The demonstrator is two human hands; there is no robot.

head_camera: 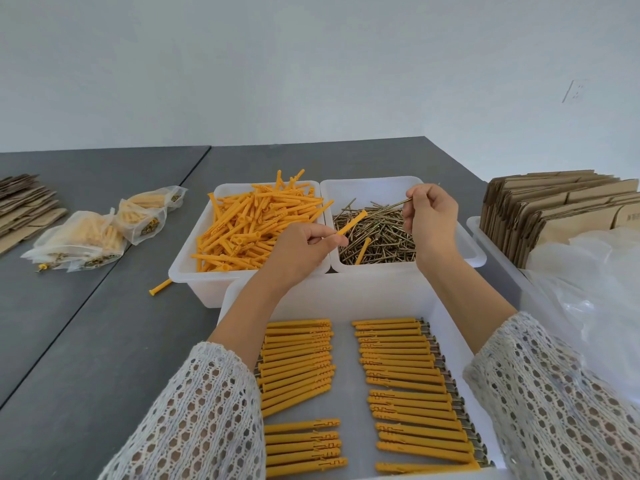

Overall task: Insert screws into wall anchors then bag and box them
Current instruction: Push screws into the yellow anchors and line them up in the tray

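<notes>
My left hand (304, 249) pinches one orange wall anchor (351, 222), its open end pointing up and right over the screw bin. My right hand (431, 216) pinches a brass screw (398, 204) by its far end; the screw's tip is a short way from the anchor's mouth. Behind my left hand a white bin (180, 271) is heaped with loose orange anchors (256, 223). The white bin (474, 252) beside it holds a pile of screws (377, 237) and one stray anchor (363, 250). Nearest me, a white tray (346, 296) holds two columns of assembled anchors (405, 379).
Clear bags filled with anchors and screws (100, 233) lie on the grey table (86, 341) at the left, beside flat cardboard (24, 206). One loose anchor (160, 286) lies on the table. A bin of folded cartons (554, 209) and clear plastic bags (595, 306) stand at the right.
</notes>
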